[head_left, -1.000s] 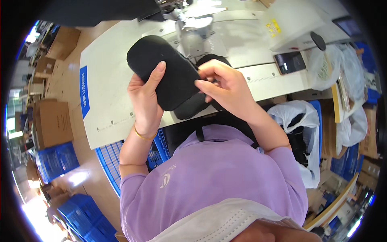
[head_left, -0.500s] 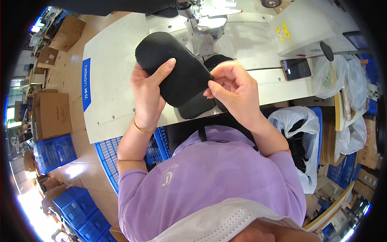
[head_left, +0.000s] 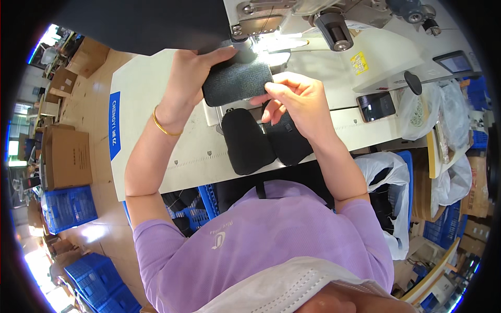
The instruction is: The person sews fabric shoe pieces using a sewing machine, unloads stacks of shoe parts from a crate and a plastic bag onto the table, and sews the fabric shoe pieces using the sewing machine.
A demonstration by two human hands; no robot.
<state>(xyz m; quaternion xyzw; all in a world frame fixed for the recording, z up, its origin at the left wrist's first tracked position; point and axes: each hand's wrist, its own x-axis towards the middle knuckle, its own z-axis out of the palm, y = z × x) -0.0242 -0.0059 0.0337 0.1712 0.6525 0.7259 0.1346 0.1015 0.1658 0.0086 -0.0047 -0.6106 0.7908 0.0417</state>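
Both of my hands hold a black fabric piece [head_left: 235, 83] with rounded corners and a textured face, close under the lit head of a sewing machine [head_left: 261, 26]. My left hand [head_left: 188, 78], with a gold bangle at its wrist, grips the far left edge, thumb on top. My right hand [head_left: 297, 99] pinches the right edge between thumb and fingers. Nearer to me, a rounded black padded piece [head_left: 248, 141] and a second black piece [head_left: 289, 138] lie side by side at the table's front edge. The machine head and the piece hide the needle area.
The white sewing table [head_left: 151, 104] has a ruler strip along its front. A phone [head_left: 377, 107] and plastic bags [head_left: 420, 107] lie to the right. A white bag with black pieces [head_left: 389, 175] hangs below. Blue crates [head_left: 70, 208] and cartons [head_left: 65, 161] stand on the left.
Both hands have carried the black piece away from me, up to the machine head, and tilted it. The two black pieces at the table edge now show more fully. The view has shifted slightly.
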